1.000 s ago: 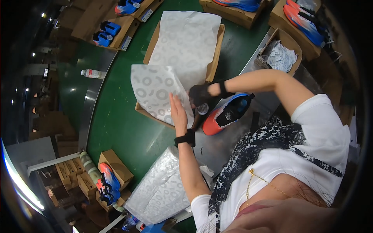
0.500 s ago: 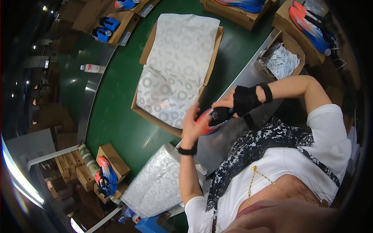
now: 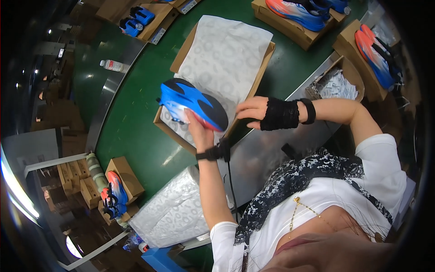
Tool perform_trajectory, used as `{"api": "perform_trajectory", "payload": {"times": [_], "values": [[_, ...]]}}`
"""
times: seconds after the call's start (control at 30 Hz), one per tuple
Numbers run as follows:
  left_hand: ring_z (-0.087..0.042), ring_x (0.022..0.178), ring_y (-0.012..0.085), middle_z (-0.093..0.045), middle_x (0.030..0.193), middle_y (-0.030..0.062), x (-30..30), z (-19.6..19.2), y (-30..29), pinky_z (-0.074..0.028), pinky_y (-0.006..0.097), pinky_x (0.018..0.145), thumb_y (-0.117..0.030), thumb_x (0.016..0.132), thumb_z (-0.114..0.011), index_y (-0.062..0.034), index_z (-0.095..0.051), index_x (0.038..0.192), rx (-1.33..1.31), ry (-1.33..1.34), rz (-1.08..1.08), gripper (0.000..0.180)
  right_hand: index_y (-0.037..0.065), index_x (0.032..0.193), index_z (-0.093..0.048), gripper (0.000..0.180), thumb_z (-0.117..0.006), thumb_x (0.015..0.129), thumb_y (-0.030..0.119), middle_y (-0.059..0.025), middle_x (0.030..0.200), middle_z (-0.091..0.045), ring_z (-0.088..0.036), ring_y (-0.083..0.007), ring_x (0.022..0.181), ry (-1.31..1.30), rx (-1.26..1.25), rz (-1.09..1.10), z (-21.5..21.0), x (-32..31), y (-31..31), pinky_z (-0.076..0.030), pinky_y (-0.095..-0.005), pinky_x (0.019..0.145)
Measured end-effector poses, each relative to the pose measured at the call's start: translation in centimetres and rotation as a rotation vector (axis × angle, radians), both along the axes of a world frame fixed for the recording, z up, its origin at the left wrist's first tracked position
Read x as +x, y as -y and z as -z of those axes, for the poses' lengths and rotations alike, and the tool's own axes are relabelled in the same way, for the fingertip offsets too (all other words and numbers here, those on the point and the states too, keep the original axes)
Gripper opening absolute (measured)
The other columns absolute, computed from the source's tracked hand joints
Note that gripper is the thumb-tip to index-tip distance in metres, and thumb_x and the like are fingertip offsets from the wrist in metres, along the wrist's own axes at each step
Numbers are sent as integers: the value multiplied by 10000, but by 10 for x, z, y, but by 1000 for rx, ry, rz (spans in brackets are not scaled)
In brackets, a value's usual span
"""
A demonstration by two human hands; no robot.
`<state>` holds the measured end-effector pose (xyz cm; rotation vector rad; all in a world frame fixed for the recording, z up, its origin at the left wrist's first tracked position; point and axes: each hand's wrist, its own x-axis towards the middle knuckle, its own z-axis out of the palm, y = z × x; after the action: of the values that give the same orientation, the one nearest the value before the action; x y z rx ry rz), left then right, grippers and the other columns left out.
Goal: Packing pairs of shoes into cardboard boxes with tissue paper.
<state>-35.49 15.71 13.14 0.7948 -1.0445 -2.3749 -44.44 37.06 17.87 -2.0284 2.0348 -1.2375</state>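
From the head view, the left hand [image 3: 198,131] grips a blue shoe [image 3: 192,103] from beneath, holding it sole-up over the open cardboard box [image 3: 168,123] lined with white patterned tissue paper [image 3: 226,59]. The right hand [image 3: 253,111], with a black lace wrap at the wrist, lies just beside the shoe's heel end, fingers loosely spread and holding nothing. The box sits on the green worktop [image 3: 136,136]. A stack of tissue sheets [image 3: 174,213] lies near the person, and another boxed shoe pair [image 3: 113,192] sits to the left.
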Motion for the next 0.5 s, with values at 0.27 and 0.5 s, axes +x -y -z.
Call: {"api": "perform_trajectory", "payload": {"times": [0.27,0.5], "values": [[-468,1003,371,-420,1117,224,-13,34,29,-432,518,787,-415,863,-391,38,-315,1165,118,441,341,550,43,1107,-464,534,-642,698,337,-81,884,-573,-549,-216,851,1161,503,249,55,-11,-20,-426,-337,757],[-525,932,300,-492,1035,221,67,2,20,-470,394,723,-310,858,-436,83,-378,1114,-156,211,11,473,68,1157,-412,554,-623,691,280,-122,1086,-493,-484,-237,974,1177,72,483,64,-11,36,-394,-361,793]]}}
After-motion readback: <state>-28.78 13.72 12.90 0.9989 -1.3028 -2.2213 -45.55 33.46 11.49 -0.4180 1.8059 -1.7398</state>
